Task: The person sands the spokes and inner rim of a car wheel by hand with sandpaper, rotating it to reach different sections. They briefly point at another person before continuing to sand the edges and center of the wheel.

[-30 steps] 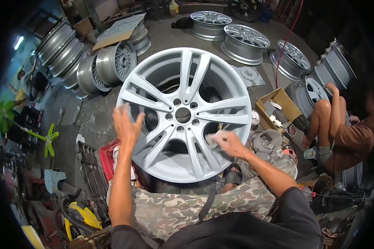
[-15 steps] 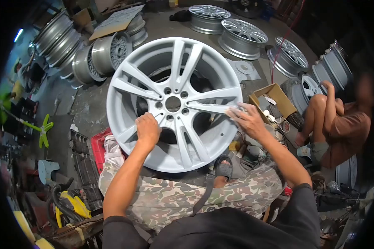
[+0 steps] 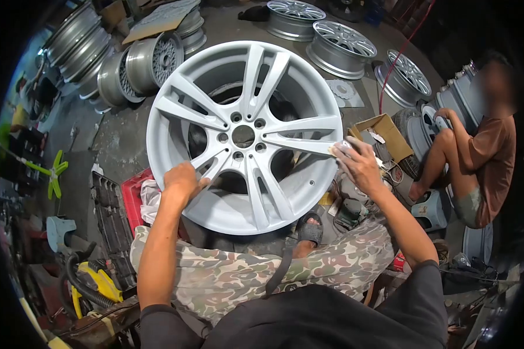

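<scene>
Wheel (image 3: 257, 138), matte and pale grey, lies face up between the two grips. The left grip (image 3: 181, 179) bends over its near-left lip, fingers curled and thumb pointing inward; whether it clasps that edge cannot be told. The right grip (image 3: 361, 163) reaches in from the other side, fingers slanting inward, closed on one small pale pad (image 3: 344, 144) at a spoke's outer end. Five split spokes (image 3: 305, 143) radiate from the hub, with five round bolt holes about its bore. Beyond the right grip stand one open cardboard box (image 3: 399, 142) and three glossy, silvery wheels (image 3: 340, 52); beyond the left, two mesh-faced wheels (image 3: 141, 61) stand on edge.
</scene>
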`<action>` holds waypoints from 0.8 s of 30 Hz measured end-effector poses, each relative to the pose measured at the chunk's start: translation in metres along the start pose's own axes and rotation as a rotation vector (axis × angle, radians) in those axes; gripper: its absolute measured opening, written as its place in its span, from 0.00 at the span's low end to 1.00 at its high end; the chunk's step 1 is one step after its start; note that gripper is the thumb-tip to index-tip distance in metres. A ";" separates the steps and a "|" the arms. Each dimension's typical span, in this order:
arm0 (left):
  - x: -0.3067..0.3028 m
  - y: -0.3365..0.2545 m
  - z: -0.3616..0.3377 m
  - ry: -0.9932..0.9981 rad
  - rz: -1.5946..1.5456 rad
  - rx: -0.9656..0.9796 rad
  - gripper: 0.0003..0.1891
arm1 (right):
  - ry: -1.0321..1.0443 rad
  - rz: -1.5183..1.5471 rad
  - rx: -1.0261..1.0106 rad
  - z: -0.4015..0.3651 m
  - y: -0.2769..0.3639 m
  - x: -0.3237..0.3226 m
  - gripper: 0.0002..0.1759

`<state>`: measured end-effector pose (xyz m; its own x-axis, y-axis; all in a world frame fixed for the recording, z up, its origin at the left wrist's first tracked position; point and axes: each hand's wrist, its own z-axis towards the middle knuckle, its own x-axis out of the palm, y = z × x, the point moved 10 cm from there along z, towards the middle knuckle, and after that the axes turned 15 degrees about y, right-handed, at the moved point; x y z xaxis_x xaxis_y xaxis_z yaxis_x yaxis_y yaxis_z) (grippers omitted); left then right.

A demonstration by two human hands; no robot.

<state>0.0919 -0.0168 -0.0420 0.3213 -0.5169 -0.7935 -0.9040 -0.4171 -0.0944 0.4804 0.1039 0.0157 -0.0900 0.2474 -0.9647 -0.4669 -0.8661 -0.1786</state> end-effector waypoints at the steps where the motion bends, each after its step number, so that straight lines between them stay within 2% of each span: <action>1: 0.002 0.003 0.001 -0.003 0.030 -0.028 0.37 | -0.001 -0.017 0.038 -0.001 -0.003 -0.003 0.20; 3: 0.003 -0.003 0.004 -0.009 0.069 -0.042 0.36 | -0.072 0.050 0.069 0.005 0.006 -0.001 0.18; 6: 0.002 -0.032 0.014 -0.032 0.122 0.058 0.37 | -0.141 0.110 0.006 0.068 0.061 0.024 0.14; 7: -0.002 -0.041 0.016 -0.084 0.061 0.122 0.37 | -0.120 0.101 0.023 0.088 0.077 0.034 0.13; 8: -0.009 -0.047 0.014 -0.136 0.002 0.186 0.37 | 0.022 -0.004 0.027 0.106 0.092 0.052 0.15; 10: -0.017 -0.039 0.002 -0.195 -0.027 0.274 0.37 | -0.089 -0.011 0.019 0.096 0.091 0.041 0.17; 12: -0.017 -0.014 -0.003 -0.060 -0.078 0.222 0.39 | -0.064 0.020 -0.041 0.059 0.066 0.032 0.18; 13: -0.022 -0.006 -0.005 -0.056 -0.089 0.224 0.39 | -0.011 -0.019 -0.027 0.038 0.052 0.024 0.18; 14: -0.019 0.011 -0.003 0.010 -0.077 0.127 0.41 | -0.079 -0.097 -0.004 0.016 0.039 0.012 0.18; 15: -0.013 0.027 -0.001 0.079 -0.061 0.028 0.42 | -0.096 -0.014 0.088 -0.001 0.017 0.005 0.18; 17: -0.009 0.037 0.005 0.094 -0.069 0.029 0.43 | -0.098 -0.063 0.232 -0.010 -0.008 -0.004 0.18; 21: -0.008 0.018 0.016 0.067 -0.020 0.100 0.43 | -0.140 0.029 0.411 -0.014 0.009 0.004 0.19; 24: -0.017 0.002 0.011 -0.002 -0.041 0.209 0.38 | -0.145 0.067 0.421 -0.029 0.020 0.009 0.20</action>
<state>0.0812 -0.0002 -0.0353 0.3584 -0.5008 -0.7879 -0.9292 -0.2732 -0.2490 0.4964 0.0764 -0.0018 -0.2402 0.2811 -0.9291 -0.7705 -0.6375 0.0063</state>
